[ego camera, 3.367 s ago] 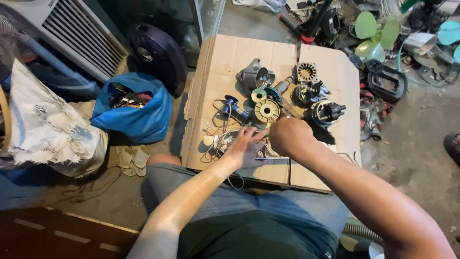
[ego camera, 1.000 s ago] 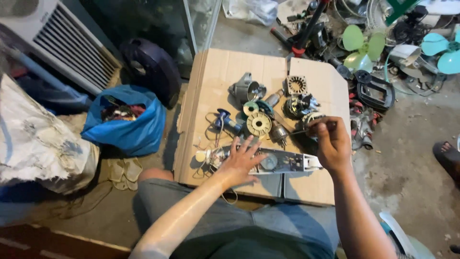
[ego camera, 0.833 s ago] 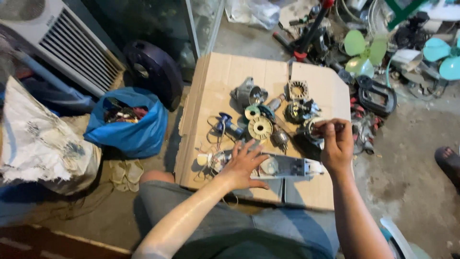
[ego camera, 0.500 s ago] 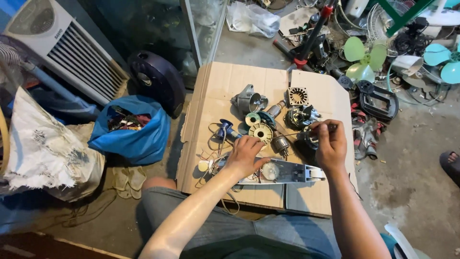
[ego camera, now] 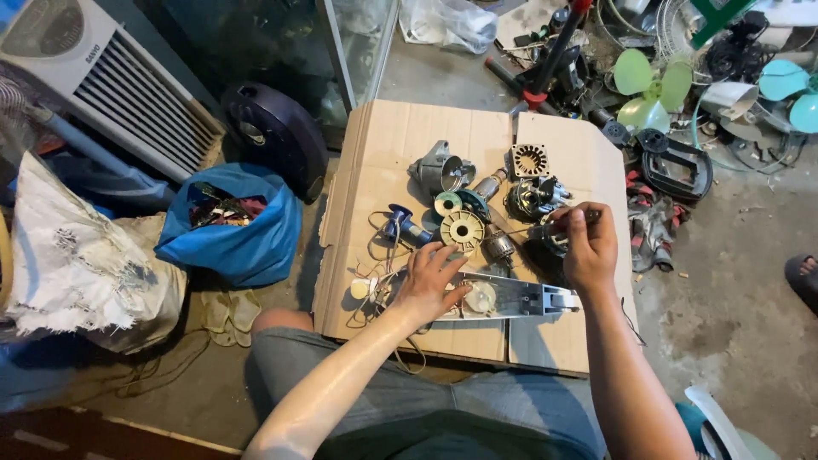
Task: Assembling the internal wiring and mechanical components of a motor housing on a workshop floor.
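From my feed, the work is laid out on a flattened cardboard sheet (ego camera: 409,140) spread over the concrete floor, which keeps the small parts together and off the dirt. The left hand (ego camera: 430,281) lies flat with fingers spread, pressing down on the left part of a long grey fan housing (ego camera: 511,300); I judge it is pinning the piece so it will not slide. That housing lies flat near the front edge of the cardboard, its long axis running left to right, with the squared, notched end pointing right, just below the right hand (ego camera: 586,247).

The right hand is closed, fingertips pinching a thin screwdriver (ego camera: 545,226). The tool lies nearly level, its tip aimed left toward a small motor part (ego camera: 498,247), which sits just above the housing. Whether the tip touches it I cannot tell.

Beyond the hands lie a cream gear disc (ego camera: 463,230), a blue spool with wires (ego camera: 399,226), a grey motor cover (ego camera: 439,169) and a wound stator (ego camera: 532,196). A blue bag (ego camera: 247,243) sits on the floor to the left.
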